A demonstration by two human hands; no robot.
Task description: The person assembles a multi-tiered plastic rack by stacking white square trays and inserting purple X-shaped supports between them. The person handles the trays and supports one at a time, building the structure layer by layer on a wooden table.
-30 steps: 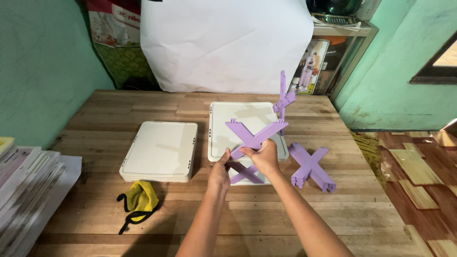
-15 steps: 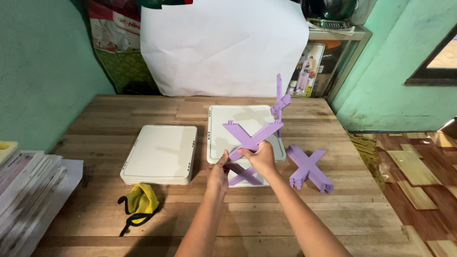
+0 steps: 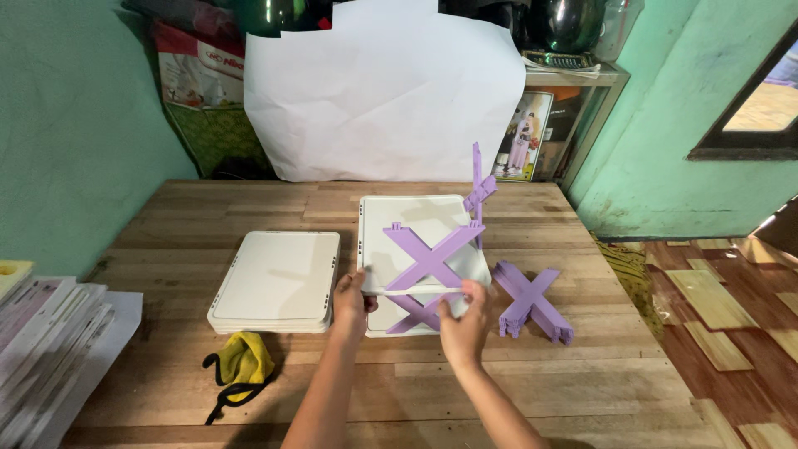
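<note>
At the far left edge lies a stack of papers (image 3: 50,333); nearer the middle, a yellow cloth (image 3: 241,363) sits below a pile of white panels (image 3: 278,281). The left hand (image 3: 349,303) grips the near left edge of a raised white panel (image 3: 416,233) — the right hand (image 3: 464,320) pinches its near right edge. A purple cross brace (image 3: 428,258) stands on it; further right, stacked purple braces (image 3: 532,301) rest on the wooden table (image 3: 582,374).

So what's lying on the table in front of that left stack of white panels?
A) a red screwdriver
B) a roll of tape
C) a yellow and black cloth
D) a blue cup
C: a crumpled yellow and black cloth lies on the wooden table just in front of the left stack of white panels.
</note>
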